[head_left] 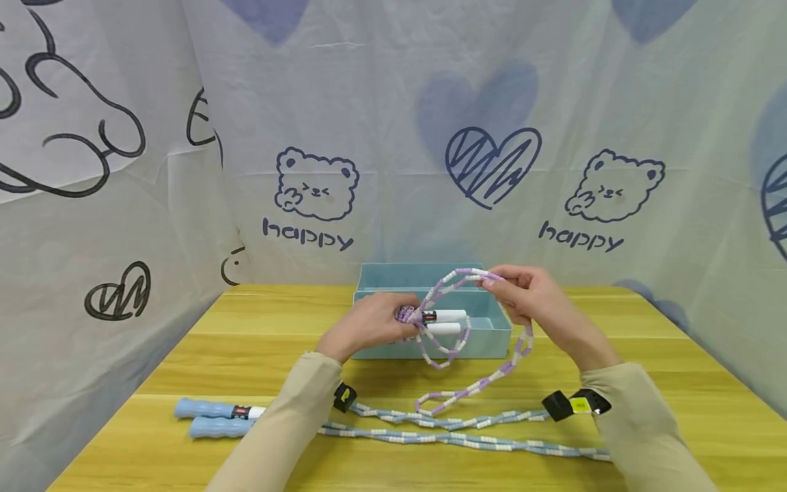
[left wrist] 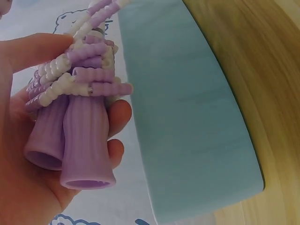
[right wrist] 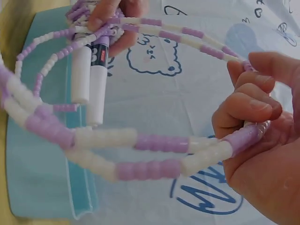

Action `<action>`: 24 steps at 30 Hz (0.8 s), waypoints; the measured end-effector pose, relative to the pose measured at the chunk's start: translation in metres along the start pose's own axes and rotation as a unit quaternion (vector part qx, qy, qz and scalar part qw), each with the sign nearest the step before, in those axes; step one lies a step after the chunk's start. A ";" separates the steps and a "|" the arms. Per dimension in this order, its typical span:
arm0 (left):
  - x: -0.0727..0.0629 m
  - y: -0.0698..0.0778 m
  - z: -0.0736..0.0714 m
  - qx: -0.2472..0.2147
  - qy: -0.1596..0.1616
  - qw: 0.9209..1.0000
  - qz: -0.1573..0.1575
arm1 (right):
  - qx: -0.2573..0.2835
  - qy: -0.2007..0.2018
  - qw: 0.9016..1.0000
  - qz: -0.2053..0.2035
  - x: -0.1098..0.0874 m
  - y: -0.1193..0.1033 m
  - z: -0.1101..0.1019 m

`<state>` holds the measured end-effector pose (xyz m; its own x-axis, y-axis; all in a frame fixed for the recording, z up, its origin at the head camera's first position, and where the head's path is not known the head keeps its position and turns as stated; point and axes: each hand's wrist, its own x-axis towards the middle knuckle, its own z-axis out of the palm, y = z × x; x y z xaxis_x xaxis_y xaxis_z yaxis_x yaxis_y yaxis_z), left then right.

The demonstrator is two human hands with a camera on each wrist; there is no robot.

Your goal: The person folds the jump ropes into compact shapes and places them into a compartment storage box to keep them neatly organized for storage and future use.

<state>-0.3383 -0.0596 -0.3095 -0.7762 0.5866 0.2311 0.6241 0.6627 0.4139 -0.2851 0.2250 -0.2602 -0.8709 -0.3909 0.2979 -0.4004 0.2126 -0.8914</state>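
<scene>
My left grip (head_left: 374, 318) clasps purple handles (left wrist: 88, 140), partly hidden under wound rope (left wrist: 96, 75) | my right grip (head_left: 536, 297) pinches its loop (right wrist: 147, 169) | blue rope (head_left: 430, 437) partly hidden behind my right sleeve (head_left: 642, 424)

Bear-printed curtain (head_left: 393, 109) behind wood-grain table (head_left: 227, 355)

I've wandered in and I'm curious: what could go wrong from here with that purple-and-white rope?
Two things, perhaps. The purple-and-white rope is wrapped around the purple handles, so those coils might spring loose if the left fingers ease off. And the slack loop hanging from the right fingers could tangle with the blue-and-white rope on the table.
</scene>
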 end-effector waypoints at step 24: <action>-0.003 0.005 0.002 -0.219 -0.101 0.970 0.035 | -0.355 0.164 0.903 -0.179 0.006 0.022 -0.026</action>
<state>-0.3331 -0.0570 -0.3098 -0.6723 0.7315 0.1138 0.5426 0.3824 0.7479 -0.3070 0.2506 -0.2692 -0.6400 -0.2868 0.7128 -0.6535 0.6911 -0.3087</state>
